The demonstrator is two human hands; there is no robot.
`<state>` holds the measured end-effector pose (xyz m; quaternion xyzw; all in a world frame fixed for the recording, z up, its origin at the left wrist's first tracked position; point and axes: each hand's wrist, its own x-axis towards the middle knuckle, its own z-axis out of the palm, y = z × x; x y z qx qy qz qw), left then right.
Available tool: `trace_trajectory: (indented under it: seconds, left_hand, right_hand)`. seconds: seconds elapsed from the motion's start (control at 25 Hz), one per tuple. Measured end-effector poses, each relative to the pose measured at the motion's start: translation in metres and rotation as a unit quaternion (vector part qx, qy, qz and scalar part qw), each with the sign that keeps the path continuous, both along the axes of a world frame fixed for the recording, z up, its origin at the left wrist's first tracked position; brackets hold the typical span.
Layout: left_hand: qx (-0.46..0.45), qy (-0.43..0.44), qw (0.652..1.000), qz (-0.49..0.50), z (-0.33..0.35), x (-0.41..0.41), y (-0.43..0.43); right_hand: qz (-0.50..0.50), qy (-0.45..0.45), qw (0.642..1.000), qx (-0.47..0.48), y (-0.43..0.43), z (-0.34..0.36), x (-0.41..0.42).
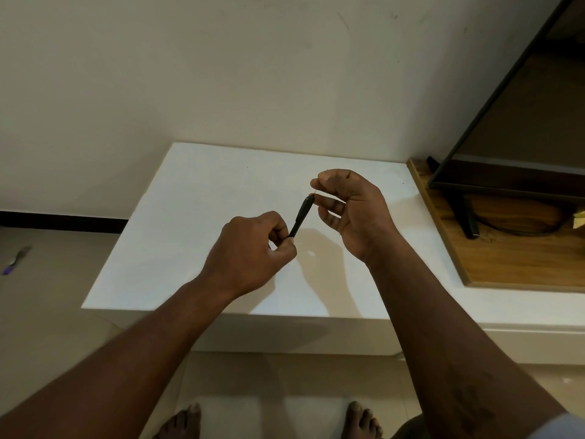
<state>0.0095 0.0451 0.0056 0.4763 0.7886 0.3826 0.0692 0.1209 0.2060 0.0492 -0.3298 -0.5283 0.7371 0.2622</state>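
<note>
Home interior, likely a living room. Flat-screen television [519, 122] on a stand, set on a wooden board [506, 258]. White surface [196, 217] against a painted wall [221, 74]. Tiled floor [47, 312], dark skirting [63, 220], bare feet [185, 421].

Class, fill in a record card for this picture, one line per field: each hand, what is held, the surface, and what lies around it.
Left hand: grips the lower end of a black tool
Tool: thin, tilted, tip pointing up and to the right
Right hand: fingers curled at the tool's tip; too small to tell what they pinch, if anything
Surface: white table, below both hands
Right of table: wooden board bearing a dark screen on a stand
Floor, left: purple-handled item
</note>
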Motion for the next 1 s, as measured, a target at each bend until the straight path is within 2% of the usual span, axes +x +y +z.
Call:
trace_trajectory:
  seconds: [0.24, 1.0]
  left_hand:
    - [0.016, -0.021, 1.0, 0.017, 0.001, 0.0, -0.001]
    - [0.024, -0.006, 1.0, 0.018, -0.001, -0.002, 0.001]
  right_hand:
    - [0.036, -0.025, 0.995, 0.087, -0.008, 0.004, -0.001]
    - [0.018, -0.02, 0.983, 0.183, -0.01, 0.002, 0.0]
